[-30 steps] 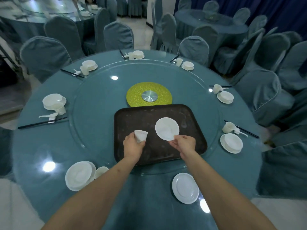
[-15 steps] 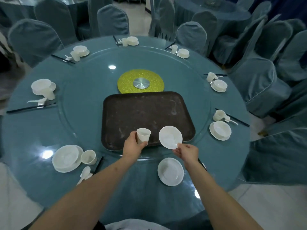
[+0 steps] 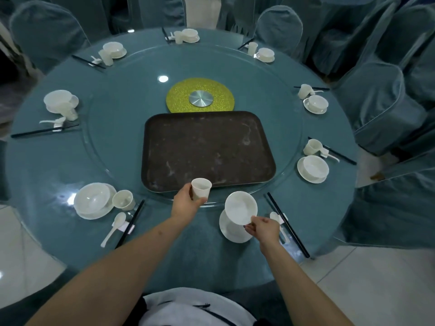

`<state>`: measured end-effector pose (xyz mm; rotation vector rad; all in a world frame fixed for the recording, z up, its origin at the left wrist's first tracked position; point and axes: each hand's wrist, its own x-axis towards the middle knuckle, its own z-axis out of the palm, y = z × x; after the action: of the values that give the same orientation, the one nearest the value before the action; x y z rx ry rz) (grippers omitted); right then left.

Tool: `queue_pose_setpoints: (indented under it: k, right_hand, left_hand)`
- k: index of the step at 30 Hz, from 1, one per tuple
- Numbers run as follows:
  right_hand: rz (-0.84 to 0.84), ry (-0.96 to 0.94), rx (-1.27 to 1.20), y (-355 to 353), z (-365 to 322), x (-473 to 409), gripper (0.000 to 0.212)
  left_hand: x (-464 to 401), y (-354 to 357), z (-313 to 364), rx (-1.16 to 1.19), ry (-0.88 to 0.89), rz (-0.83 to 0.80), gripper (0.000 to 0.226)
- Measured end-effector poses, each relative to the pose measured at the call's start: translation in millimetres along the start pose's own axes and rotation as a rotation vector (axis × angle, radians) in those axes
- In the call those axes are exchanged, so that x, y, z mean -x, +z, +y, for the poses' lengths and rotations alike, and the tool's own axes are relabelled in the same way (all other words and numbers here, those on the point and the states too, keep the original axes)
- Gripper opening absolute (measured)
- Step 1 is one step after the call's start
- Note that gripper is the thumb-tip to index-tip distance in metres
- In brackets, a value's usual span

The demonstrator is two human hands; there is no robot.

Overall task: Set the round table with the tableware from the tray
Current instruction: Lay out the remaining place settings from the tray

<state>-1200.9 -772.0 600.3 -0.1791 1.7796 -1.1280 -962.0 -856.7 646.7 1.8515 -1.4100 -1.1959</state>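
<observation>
A small white bowl [image 3: 240,207], tilted, is pinched at its near rim by the right hand [image 3: 264,229] and hangs just above the plate [image 3: 231,232] on the tabletop [image 3: 207,250]. The left hand [image 3: 187,204] is curled around an upright cup [image 3: 200,188] over the near edge of the dark tray [image 3: 207,151], which carries nothing else. Likely risks: the rim pinch gives little purchase, so the bowl could slip and strike the plate; set down tilted, it may land off-centre. Chopsticks [image 3: 288,224] and a spoon [image 3: 275,218] just right of the plate could be knocked by the wrist.
</observation>
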Motion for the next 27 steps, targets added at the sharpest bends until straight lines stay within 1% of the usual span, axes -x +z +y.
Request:
queue_pose_setpoints:
  k: [10, 15, 20, 27]
  right_hand:
    - [0.01, 0.053, 0.059, -11, 28, -8, 0.009]
    - [0.002, 0.072, 0.098, -11, 37, -12, 0.014]
    - [0.007, 0.067, 0.108, -8, 37, -12, 0.012]
    - [0.017, 0.094, 0.116, -10, 41, -14, 0.015]
  left_hand:
    - [15, 2, -6, 0.026, -0.018, -0.013, 0.055]
    - [19, 4, -14, 0.046, -0.035, -0.035, 0.053]
    - [21, 7, -16, 0.054, -0.035, -0.042, 0.054]
    - [20, 11, -16, 0.041, -0.038, -0.056, 0.056]
